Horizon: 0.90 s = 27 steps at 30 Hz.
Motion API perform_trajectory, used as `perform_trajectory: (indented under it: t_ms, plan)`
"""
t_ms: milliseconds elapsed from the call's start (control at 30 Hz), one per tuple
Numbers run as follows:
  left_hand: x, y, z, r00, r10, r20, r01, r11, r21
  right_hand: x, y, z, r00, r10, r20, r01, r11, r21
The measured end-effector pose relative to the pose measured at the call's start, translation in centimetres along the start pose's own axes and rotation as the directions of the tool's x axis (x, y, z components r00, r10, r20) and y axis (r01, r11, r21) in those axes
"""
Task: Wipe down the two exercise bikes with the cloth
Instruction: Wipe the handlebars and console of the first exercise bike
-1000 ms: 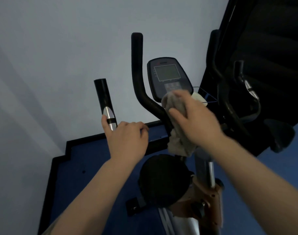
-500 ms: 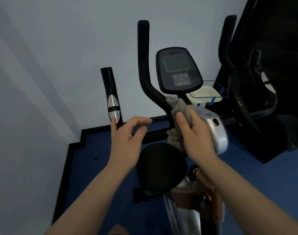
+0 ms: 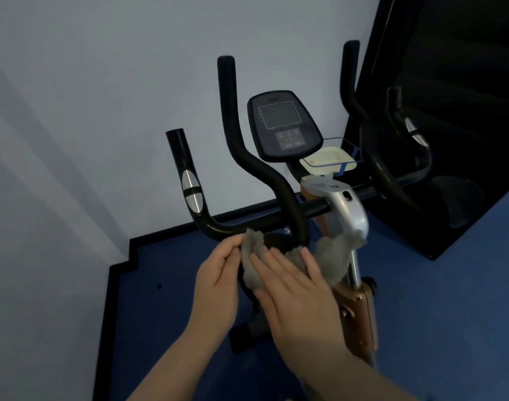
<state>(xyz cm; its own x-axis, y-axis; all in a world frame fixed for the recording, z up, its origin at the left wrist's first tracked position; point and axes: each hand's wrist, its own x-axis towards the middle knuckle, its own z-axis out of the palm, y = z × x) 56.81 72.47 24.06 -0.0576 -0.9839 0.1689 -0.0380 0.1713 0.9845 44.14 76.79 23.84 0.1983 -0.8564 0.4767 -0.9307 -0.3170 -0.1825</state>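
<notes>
Cloth (image 3: 254,257) pinched by left hand (image 3: 218,280), under right fingers (image 3: 276,266)

A soft, napped grey cloth (image 3: 253,260) with a matt, fuzzy surface is seen just below the handlebar (image 3: 233,227), whose black tube looks smooth and faintly glossy. Polished silvery metal-look pads (image 3: 192,191) are set into the upright grip at the handlebar's left end. To the right of the handlebar, a matt dark plastic console (image 3: 283,125) with a dull grey screen is shown, and below it a satin silver plastic cover (image 3: 348,206). A coppery, glossy casing (image 3: 358,311) lies lower right.
</notes>
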Motion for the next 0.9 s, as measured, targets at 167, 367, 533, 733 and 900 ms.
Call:
perform_trajectory:
  t_ms: [167, 367, 533, 733, 900]
  plan:
    - [-0.8, -0.2, -0.2, 0.987, -0.159, 0.037, 0.163, 0.972, -0.171, 0.4, -2.7, 1.4, 0.967, 0.223, -0.125, -0.175, 0.934, 0.31]
    - [-1.0, -0.7, -0.4, 0.987, -0.153, 0.055, 0.161, 0.972, -0.172, -0.7, 0.5, 1.5, 0.975, -0.025, -0.223, 0.053, 0.991, 0.121]
    - [-1.3, -0.9, -0.1, 0.99, -0.141, 0.021, 0.142, 0.977, -0.161, 0.2, -0.5, 3.0, 0.954, 0.051, -0.295, -0.004, 0.988, 0.157]
    - [-1.0, -0.6, -0.1, 0.995, -0.095, 0.037, 0.099, 0.986, -0.134, 2.2, 3.2, 0.8, 0.94, -0.038, -0.339, 0.037, 0.999, -0.01]
    - [-1.1, -0.6, 0.0, 0.994, -0.102, 0.026, 0.104, 0.987, -0.124, 1.0, 0.0, 2.7, 0.962, 0.031, -0.273, -0.025, 0.999, 0.024]
